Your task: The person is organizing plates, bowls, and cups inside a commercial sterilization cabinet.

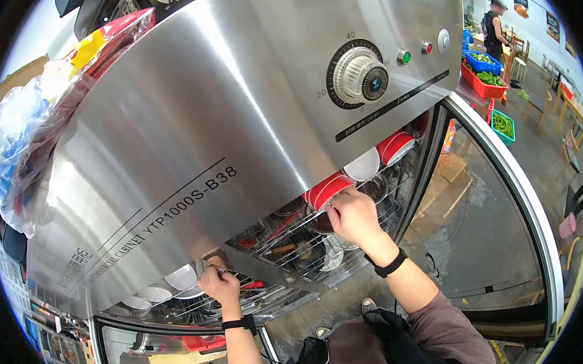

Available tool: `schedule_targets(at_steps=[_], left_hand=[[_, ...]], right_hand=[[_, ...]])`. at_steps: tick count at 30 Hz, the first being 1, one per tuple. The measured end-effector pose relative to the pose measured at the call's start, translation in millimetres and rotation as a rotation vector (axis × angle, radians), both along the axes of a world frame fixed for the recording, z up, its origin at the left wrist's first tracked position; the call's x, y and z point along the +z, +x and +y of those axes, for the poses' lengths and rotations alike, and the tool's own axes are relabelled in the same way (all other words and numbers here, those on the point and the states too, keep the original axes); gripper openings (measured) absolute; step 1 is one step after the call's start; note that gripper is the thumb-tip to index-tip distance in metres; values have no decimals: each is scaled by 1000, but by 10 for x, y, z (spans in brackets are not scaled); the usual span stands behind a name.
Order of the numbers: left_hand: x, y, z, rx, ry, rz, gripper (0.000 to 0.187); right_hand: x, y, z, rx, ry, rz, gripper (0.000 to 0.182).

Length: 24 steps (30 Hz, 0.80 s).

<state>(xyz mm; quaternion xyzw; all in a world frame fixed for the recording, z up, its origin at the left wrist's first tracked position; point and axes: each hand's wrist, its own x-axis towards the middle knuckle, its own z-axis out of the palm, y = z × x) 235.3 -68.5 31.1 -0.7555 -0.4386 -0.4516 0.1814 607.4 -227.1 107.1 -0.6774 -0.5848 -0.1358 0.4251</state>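
Judging from afar, I expect the red bowls [323, 190] inside the steel cabinet [196, 111] to be stiff, smooth (possibly breakable), best held by the rim, where my right hand [355, 216] grips; my left hand [219, 285] curls, contents unclear.

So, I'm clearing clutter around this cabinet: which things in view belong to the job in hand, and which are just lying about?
Likely part of the job:
- red bowl, at the right hand
- white bowls
- steel cabinet

Seemingly just lying about:
- plastic bag
- vegetable crates
- cardboard
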Motion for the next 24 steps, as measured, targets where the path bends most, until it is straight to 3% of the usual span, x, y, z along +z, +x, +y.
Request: schedule_targets(at_steps=[4,5,9,13,18,20,24], left_hand=[[33,-7,-26,-51,5,-5,21],[35,-1,-31,-62,13,-9,21],[-41,-44,13,-35,-28,-7,22],[-35,-33,7,-21,-10,-9,22],[13,10,-7,-20,5,-32,19],[-8,-3,-8,5,-71,-35,19],[42,19,-3,-46,-54,-78,22]], right_hand=[[-21,-133,-78,-177,351,1,22],[-16,-109,-111,-151,284,-49,53],[68,-132,-45,-41,-58,11,98],[49,-129,-56,-50,-51,4,95],[281,-238,34,133,194,-109,59],[559,-335,121,317,-17,-99,42],[935,-593,595,526,-555,-196,29]])
